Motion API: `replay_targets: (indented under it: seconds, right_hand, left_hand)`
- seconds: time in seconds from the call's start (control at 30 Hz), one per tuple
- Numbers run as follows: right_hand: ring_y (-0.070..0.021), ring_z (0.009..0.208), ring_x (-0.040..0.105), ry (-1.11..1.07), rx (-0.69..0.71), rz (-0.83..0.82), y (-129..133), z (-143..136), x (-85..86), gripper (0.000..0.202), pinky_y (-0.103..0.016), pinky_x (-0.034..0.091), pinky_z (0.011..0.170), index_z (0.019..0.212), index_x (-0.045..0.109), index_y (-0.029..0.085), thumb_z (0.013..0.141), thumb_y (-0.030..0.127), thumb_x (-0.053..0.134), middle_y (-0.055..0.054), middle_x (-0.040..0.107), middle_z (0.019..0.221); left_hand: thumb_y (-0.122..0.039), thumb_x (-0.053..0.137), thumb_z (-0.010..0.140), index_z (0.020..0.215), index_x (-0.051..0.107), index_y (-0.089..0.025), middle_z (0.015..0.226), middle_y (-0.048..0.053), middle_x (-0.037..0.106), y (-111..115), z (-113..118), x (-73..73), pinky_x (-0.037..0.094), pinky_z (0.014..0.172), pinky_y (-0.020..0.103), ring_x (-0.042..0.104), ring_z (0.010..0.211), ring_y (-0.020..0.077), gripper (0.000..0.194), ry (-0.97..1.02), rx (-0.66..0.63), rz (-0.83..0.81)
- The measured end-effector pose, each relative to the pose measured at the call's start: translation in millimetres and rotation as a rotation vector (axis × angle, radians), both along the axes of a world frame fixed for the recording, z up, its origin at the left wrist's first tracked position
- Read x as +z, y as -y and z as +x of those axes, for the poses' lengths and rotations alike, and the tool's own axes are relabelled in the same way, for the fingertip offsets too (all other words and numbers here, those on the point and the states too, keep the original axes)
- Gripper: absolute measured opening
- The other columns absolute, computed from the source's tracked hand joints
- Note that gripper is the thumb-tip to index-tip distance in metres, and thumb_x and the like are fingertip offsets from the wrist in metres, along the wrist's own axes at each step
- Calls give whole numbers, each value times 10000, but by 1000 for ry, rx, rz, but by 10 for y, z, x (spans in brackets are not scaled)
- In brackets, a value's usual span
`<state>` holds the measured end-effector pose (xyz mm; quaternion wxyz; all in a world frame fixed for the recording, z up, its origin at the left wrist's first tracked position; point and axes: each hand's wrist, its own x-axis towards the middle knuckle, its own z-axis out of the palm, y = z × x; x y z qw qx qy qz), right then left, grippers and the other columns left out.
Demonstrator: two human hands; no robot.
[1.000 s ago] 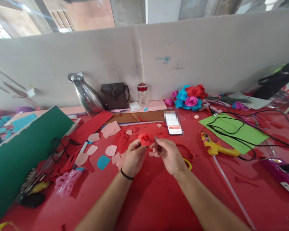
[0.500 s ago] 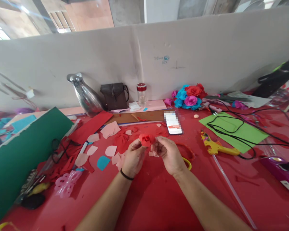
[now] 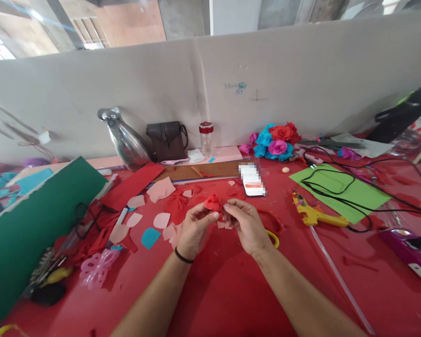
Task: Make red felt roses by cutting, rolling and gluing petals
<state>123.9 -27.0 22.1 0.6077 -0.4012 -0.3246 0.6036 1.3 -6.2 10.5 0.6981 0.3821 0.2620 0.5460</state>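
Observation:
Between my hands, above the red table [image 3: 224, 285], is a small red paper flower [image 3: 213, 202]. My left hand [image 3: 196, 229] pinches it from below and the left, thumb across its base. My right hand [image 3: 243, 222] has its thumb and fingertips pinched together at the flower's right edge, where a bit of red petal seems to be between them. Pink paper petals [image 3: 161, 220] and a blue petal [image 3: 150, 238] lie left of my left hand. Yellow-and-red-handled scissors [image 3: 273, 238] lie partly hidden behind my right hand.
A yellow glue gun [image 3: 312, 213] with a clear glue stick lies at right, near green paper [image 3: 344, 192] and black cords. A phone [image 3: 252, 180], a glass jar [image 3: 206, 140], a metal jug [image 3: 126, 140] and a paper bouquet [image 3: 277, 142] stand behind. A green box [image 3: 49, 234] is at left.
The red flower has tilted in my left hand, and my left thumb has shifted over its base. My right fingertips have moved slightly left and lower along the flower's edge.

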Motion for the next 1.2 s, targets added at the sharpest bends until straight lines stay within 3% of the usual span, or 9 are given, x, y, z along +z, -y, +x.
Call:
replay_targets:
  seconds: [0.2, 0.5, 0.73, 1.2]
  right_hand:
    - [-71, 437, 408, -8, 9, -19, -3, -7, 11, 208, -229, 375, 486, 573, 594, 195, 633, 361, 705, 47, 536, 493]
    - [-75, 442, 420, 47, 11, 21, 5, -3, -28, 184, -234, 344, 491, 543, 560, 200, 646, 300, 674, 43, 548, 495]
    - [-77, 447, 406, 61, 40, 44, 24, -28, 12, 170, -242, 330, 496, 505, 556, 198, 626, 267, 654, 45, 531, 474]
    - [-103, 499, 431, 122, 58, 113, 32, -26, -23, 164, -260, 325, 529, 554, 584, 205, 666, 289, 669, 24, 559, 515]
  left_hand:
    - [-211, 823, 580, 657, 732, -159, 628, 7, 668, -15, -1, -4, 490, 660, 268, 584, 620, 122, 129, -120, 54, 31]
    - [-297, 786, 650, 755, 762, -169, 702, 37, 716, -46, -32, -133, 516, 684, 308, 626, 676, 167, 167, -256, 138, 110]
    - [-288, 793, 636, 666, 740, -176, 644, 17, 691, -20, -20, -114, 516, 701, 312, 616, 673, 168, 127, -239, 224, 127]
    - [-263, 800, 611, 618, 722, -180, 599, 6, 669, -6, -18, -55, 508, 635, 293, 586, 589, 152, 114, -217, 251, 161]
